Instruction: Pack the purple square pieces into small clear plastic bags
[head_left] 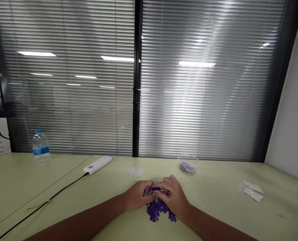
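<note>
A pile of small dark purple pieces [154,211], which look like jigsaw puzzle pieces, lies on the table below my hands. My left hand [140,195] is closed around a small clear plastic bag [147,191], its mouth facing the right hand. Over the pile, my right hand [172,194] is curled with thumb and fingers together, pinching some purple pieces at the bag's mouth. The fingers partly hide the bag and the pieces between the hands. Farther back stands a clear round bowl [196,162] with pale lilac pieces [187,167] in it.
A clear plastic bag [135,170] lies flat behind my hands. To the left are a white power bank [98,165] with a black cable [65,187] and a water bottle [41,147]. White packets [251,189] lie at the right. Blinds [88,100] rise behind the table [214,207].
</note>
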{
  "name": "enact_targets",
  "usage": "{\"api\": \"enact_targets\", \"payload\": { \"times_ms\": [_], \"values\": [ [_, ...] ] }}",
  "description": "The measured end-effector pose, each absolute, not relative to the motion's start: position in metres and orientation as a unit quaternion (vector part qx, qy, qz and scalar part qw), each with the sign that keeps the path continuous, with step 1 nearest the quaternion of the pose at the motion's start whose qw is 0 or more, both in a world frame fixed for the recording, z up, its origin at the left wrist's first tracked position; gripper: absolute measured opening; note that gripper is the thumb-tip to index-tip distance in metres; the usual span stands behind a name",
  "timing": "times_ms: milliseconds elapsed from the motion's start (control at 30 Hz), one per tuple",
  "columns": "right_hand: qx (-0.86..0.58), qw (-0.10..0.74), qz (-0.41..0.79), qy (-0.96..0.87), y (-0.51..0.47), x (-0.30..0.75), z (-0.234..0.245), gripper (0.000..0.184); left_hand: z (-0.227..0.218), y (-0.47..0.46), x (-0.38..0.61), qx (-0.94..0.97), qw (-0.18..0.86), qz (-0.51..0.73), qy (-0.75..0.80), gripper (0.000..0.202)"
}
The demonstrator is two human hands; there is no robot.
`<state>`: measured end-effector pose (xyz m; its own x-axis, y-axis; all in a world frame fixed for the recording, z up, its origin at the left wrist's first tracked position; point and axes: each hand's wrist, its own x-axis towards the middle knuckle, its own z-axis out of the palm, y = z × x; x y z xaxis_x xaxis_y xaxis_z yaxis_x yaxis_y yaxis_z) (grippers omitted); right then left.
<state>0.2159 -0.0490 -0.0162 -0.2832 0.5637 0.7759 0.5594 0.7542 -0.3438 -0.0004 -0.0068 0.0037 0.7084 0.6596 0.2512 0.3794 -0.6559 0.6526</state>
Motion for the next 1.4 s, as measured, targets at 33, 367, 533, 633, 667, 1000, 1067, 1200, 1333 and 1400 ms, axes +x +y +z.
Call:
{"api": "enact_targets", "payload": {
  "times_ms": [33,367,533,633,667,1000,1067,1200,1333,1400],
  "values": [
    [-0.337,0.476,-0.027,-0.812,-0.0484,0.2165,-0.0166,0.011,0.0034,-0.0070,-0.0005,0.882,0.278,0.238,0.297,0.037],
    [-0.309,0.437,-0.068,-0.842,-0.0484,0.2147,-0.0174,0.021,0.0010,-0.0088,0.0016,0.914,0.181,0.238,0.275,0.024],
    [-0.297,0.435,-0.042,-0.849,-0.0491,0.2125,-0.0192,0.036,0.0011,-0.0067,0.0008,0.908,0.206,0.235,0.278,0.018],
    [-0.307,0.443,-0.034,-0.842,-0.0503,0.2112,-0.0186,0.038,0.0015,-0.0062,0.0005,0.904,0.219,0.235,0.283,0.011],
    [-0.309,0.446,-0.029,-0.840,-0.0509,0.2109,-0.0179,0.039,0.0021,-0.0064,0.0003,0.902,0.226,0.233,0.286,0.009],
    [-0.321,0.474,0.015,-0.820,-0.0541,0.2110,-0.0124,0.032,0.0032,-0.0047,-0.0019,0.906,0.241,0.212,0.277,0.018],
    [-0.318,0.480,0.014,-0.817,-0.0533,0.2110,-0.0139,0.029,0.0014,-0.0031,-0.0021,0.908,0.228,0.211,0.280,0.014],
    [-0.299,0.488,0.006,-0.820,-0.0522,0.2108,-0.0160,0.026,0.0008,-0.0033,-0.0018,0.909,0.213,0.214,0.288,0.012],
    [-0.296,0.483,-0.002,-0.824,-0.0524,0.2111,-0.0156,0.032,0.0045,-0.0069,-0.0015,0.908,0.233,0.218,0.272,0.016],
    [-0.305,0.482,-0.006,-0.821,-0.0526,0.2115,-0.0149,0.028,0.0061,-0.0085,-0.0012,0.908,0.236,0.221,0.266,0.017]
  ]
}}
